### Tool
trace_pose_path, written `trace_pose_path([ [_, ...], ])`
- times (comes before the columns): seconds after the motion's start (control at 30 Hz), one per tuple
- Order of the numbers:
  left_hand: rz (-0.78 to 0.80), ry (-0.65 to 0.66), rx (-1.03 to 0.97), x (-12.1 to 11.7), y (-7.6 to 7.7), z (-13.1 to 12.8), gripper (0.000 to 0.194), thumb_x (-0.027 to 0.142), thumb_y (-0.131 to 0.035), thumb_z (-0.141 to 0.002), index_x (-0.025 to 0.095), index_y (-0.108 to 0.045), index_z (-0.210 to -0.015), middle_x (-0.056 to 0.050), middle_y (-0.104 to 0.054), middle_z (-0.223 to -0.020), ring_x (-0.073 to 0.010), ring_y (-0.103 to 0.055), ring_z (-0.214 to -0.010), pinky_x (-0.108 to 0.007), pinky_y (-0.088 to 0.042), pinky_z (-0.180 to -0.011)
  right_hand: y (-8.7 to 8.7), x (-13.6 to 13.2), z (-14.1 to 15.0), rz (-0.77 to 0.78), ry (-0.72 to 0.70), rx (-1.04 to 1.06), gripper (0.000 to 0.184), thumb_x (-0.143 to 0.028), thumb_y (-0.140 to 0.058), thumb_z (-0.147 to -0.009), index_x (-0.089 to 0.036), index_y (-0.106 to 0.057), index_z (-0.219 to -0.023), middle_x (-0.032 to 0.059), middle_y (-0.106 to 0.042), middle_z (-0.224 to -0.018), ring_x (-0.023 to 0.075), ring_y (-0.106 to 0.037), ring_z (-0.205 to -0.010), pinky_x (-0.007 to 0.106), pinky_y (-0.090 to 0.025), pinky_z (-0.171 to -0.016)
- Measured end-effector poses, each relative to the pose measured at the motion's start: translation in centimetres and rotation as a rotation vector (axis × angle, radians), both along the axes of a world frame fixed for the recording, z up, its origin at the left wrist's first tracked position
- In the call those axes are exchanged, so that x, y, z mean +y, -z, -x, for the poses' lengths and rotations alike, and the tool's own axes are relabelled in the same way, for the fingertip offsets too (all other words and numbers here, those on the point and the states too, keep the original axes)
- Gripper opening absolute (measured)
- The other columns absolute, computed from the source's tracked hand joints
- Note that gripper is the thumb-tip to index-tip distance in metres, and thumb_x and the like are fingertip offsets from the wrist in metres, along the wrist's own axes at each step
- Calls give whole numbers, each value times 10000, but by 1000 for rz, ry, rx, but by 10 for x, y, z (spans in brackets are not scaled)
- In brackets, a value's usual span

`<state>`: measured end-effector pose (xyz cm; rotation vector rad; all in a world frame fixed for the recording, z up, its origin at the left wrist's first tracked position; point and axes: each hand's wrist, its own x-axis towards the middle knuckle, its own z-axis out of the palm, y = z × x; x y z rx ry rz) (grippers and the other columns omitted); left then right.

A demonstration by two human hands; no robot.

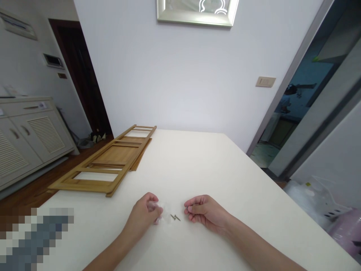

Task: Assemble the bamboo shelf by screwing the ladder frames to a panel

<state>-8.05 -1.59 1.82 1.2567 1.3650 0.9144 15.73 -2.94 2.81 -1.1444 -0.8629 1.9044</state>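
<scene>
1. White table (194, 162) in front of a pale wall (180, 82): its broad, smooth top suits work with small parts, though round ones could roll, so handling them low and away from the edge is wise.
2. Wooden frame (87, 185), lying flat along the table's left side, well apart from both hands; best left undisturbed while the fingers deal with small pieces.
3. Right hand (207, 210): fingers curled, thumb pressed against them, pinching small metal pieces (188, 208) whose exact kind and number I cannot tell. A light, closed pinch should prevent drops.
4. Left hand (142, 212): partly closed, thumb and fingers gathered on a crumpled clear plastic bag (153, 206). Gripping it gently, slightly raised, would avoid sweeping anything along.
5. Two screws (177, 218), lying close together on the table between the hands, just beside the plastic. Lifting each by its head would be surest.
</scene>
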Motion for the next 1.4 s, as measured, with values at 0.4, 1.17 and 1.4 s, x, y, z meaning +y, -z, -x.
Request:
trace_pose_path([
  [0.4,-350,48,309,2,-4,21,183,193,-632,-704,231,-688,-875,-46,-677,-885,-243,-566,-853,-348,-381,-836,-19,0,11,-22,-97,-94,254,-182,-810,-631,-98,-686,-836,54,-706,-745,69,-598,-543,183,-452,-513],
  [1.17,-289,529,544,-5,-12,23,189,90,-543,-669,189,-672,-767,-11,-598,-834,-156,-547,-767,-249,-366,-699,-47,-5,77,-830,-676,-1120,310,-44,-467,-744,-165,-701,-906,61,-717,-866,159,-633,-745,205,-391,-606],
  [1.4,-289,538,552,-6,-14,22,205,102,-535,-680,201,-689,-773,1,-597,-818,-141,-554,-761,-242,-372,-702,-51,-14,67,-786,-587,-1023,394,-23,-479,-729,-192,-699,-1010,45,-722,-961,161,-649,-821,205,-420,-675],
])
